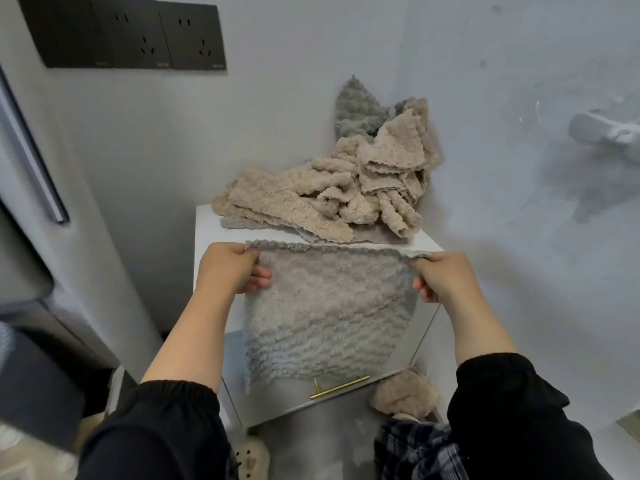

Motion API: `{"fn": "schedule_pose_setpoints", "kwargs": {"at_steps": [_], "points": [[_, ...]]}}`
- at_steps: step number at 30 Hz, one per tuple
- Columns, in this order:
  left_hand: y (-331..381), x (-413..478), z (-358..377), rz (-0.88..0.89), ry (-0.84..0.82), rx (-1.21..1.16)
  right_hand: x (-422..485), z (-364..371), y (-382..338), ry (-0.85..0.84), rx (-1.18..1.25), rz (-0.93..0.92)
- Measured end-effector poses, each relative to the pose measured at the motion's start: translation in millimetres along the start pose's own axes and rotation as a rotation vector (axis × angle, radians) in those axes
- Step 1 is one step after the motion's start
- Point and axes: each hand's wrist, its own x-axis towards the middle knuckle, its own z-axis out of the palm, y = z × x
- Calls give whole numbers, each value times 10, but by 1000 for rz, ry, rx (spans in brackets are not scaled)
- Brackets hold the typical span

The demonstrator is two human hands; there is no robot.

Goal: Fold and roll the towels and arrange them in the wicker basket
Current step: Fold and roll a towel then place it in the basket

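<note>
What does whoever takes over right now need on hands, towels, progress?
Left hand pinches the top left corner of the grey towel; right hand pinches the top right.
It hangs spread, unfolded, before the white cabinet.
Beige towel pile lies crumpled on the cabinet top.
Wicker basket not in view.
Beige bundle on the floor: unclear.
Done: nothing visible.
Left: fold, roll, basket everything.

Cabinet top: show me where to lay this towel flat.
The cabinet top is bare along its left edge, beside the towel pile, and at the front right corner. The pile crowds back and right; the grey towel hides the front.
</note>
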Motion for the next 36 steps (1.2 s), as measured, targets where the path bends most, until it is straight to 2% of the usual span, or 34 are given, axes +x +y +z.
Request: {"fn": "schedule_pose_setpoints", "kwargs": {"at_steps": [4, 7, 11, 13, 16, 18, 20, 22, 27, 32, 36], "points": [[15, 44, -7, -71, -31, -242, -38, 5, -43, -96, 99, 113], [16, 104, 0, -99, -60, -337, -65, 30, -98, -219, 347, 201], [63, 180, 62, -64, -81, -510, 7, 121, -146, -296, 669, 201], [133, 215, 85, -1, -20, -546, 62, 195, -197, -305, 744, 132], [251, 235, 78, 154, 49, -696, 91, 261, -370, -194, 827, -102], [292, 237, 52, 221, 47, -759, 80, 248, -460, -109, 781, -267], [289, 255, 46, 210, 39, -705, 135, 248, -438, -63, 659, -348], [210, 295, 69, 129, 57, -605, 186, 272, -341, -47, 529, -275], [-42, 431, 36, 8, 52, -405, 169, 236, -193, -79, 433, 30], [-156, 523, 19, -30, 113, -329, 22, 57, -159, -254, 252, 76], [-247, 544, -7, 47, 175, -135, -45, -19, -87, -480, -7, 120]]}}
